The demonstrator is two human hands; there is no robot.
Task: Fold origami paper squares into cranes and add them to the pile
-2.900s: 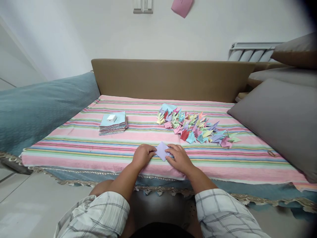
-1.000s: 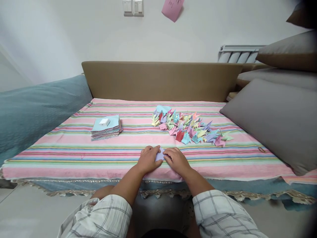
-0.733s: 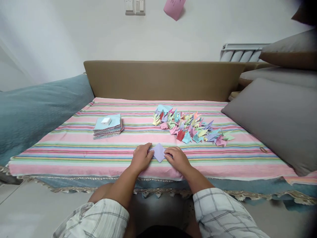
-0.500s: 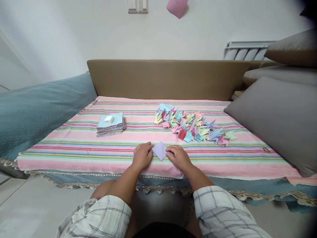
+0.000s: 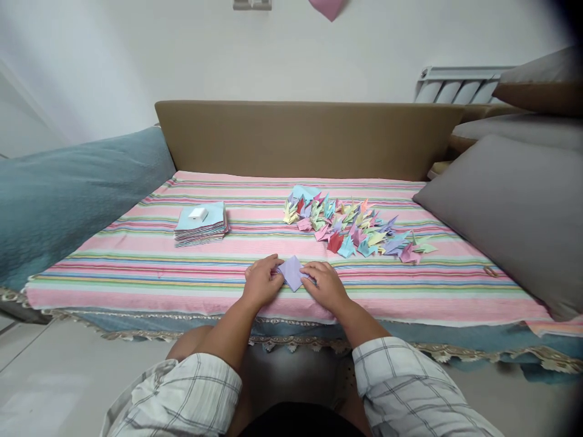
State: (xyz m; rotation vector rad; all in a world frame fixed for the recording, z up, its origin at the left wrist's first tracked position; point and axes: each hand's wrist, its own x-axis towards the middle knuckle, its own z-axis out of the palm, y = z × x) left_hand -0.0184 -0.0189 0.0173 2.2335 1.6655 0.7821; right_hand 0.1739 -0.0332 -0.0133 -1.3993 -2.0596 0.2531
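Between my hands a small sheet of lilac origami paper [image 5: 292,273], folded into a diamond, lies near the front edge of the striped cloth [image 5: 191,294]. My left hand [image 5: 263,279] is closed on its left corner, thumb and fingers pinching it. On the opposite corner my right hand [image 5: 324,284] has its fingers curled and closed. Fingertips hide both side corners of the paper. Beyond my right hand lies a cluster of folded paper cranes [image 5: 348,227] in many colours.
To the left, a stack of coloured paper [image 5: 200,233] carries a small white box-like object [image 5: 198,213]. A light blue sheet [image 5: 305,192] lies behind the cranes. Grey cushions [image 5: 505,212] stand at the right, with a small brown item [image 5: 490,271] before them. A brown backrest [image 5: 300,139] borders the back.
My left hand has taken a closer hold on the paper's left corner, with the thumb now over it. The whole view has shifted slightly; cranes and stack stay put.
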